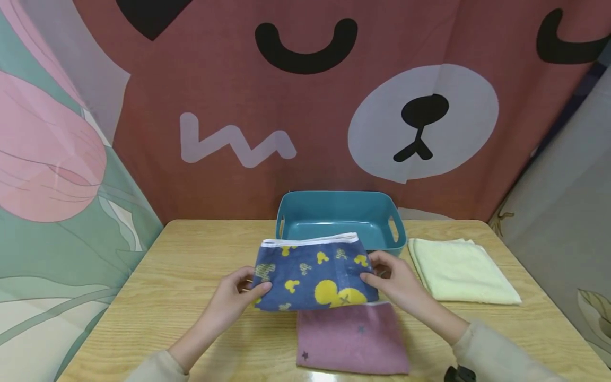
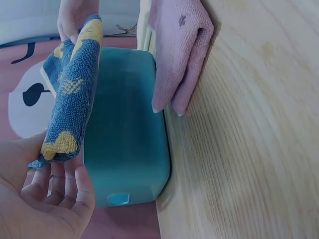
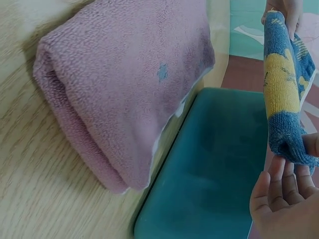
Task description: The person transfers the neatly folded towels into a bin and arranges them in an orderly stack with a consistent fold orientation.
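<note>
Main risk: folded navy mouse-print towel [image 1: 315,276] coming undone. Held only at its two short sides, nothing under the middle, so if either hand loosens or they drift apart unevenly, layers could slide or the centre sag. White hem [image 1: 310,241] on the far side looks loosely stacked, likely first to flop. Another risk: snagging the near rim of the teal plastic bin [image 1: 334,204] if both hands go forward too low; can't tell whether towel and rim touch. Lowering straight down could land it on the folded pink star-print towel [image 1: 350,339] and skew that fold, cause being the overlap below.

Position: navy towel sits directly between left hand [image 1: 234,292] and right hand [image 1: 396,276], raised off the counter [image 1: 205,244]. Left hand pinches its left side, thumb on top, fingers beneath; right hand pinches its right side the same way. Bin just beyond both hands, more in front of the right one. Pink towel below and between the hands, on the person's side. Folded pale yellow towel [image 1: 463,270] lies to the right of the right hand, apart from it
</note>
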{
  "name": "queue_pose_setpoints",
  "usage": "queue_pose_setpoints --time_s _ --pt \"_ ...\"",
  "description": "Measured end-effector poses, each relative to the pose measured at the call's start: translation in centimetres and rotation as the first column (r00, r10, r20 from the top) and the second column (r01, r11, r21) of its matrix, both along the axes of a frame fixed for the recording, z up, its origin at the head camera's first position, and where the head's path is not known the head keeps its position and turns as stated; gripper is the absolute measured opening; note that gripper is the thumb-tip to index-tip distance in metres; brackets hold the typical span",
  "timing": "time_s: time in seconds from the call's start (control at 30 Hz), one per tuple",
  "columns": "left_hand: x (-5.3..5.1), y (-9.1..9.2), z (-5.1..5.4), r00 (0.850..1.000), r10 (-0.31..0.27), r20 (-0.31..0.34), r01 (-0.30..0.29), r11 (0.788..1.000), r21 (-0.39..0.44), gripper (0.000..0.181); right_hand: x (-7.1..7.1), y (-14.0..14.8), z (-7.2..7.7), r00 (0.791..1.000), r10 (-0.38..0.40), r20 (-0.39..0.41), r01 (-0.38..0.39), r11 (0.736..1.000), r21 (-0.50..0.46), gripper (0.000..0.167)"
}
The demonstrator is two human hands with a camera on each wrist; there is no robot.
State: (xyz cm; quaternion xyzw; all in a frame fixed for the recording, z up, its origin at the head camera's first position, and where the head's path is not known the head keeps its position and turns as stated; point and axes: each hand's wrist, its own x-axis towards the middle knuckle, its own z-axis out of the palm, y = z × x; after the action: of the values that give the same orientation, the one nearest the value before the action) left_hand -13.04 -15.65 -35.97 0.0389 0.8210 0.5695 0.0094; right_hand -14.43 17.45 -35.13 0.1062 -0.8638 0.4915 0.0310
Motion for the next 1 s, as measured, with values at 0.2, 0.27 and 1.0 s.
queue_pose_setpoints --time_s 0.2,0.27,1.0 --pt "-0.3 0.5 -0.2 1.0 -0.006 -0.015 0.006 1.0 -0.002 0.018 0.0 0.6 0.0 1.0 0.001 -0.002 -0.001 1.0 -0.001 0.024" --pt "-0.4 0.6 -0.2 1.0 -0.012 -0.023 0.011 1.0 -0.005 0.018 0.1 0.8 0.1 1.0 0.0 0.0 0.0 1.0 0.004 0.025" --pt "-2.0 2.5 0.4 0.997 -0.026 -0.068 0.025 0.999 -0.023 0.016 -0.4 2.5 0.9 0.994 -0.04 -0.102 0.048 0.996 0.075 0.019"
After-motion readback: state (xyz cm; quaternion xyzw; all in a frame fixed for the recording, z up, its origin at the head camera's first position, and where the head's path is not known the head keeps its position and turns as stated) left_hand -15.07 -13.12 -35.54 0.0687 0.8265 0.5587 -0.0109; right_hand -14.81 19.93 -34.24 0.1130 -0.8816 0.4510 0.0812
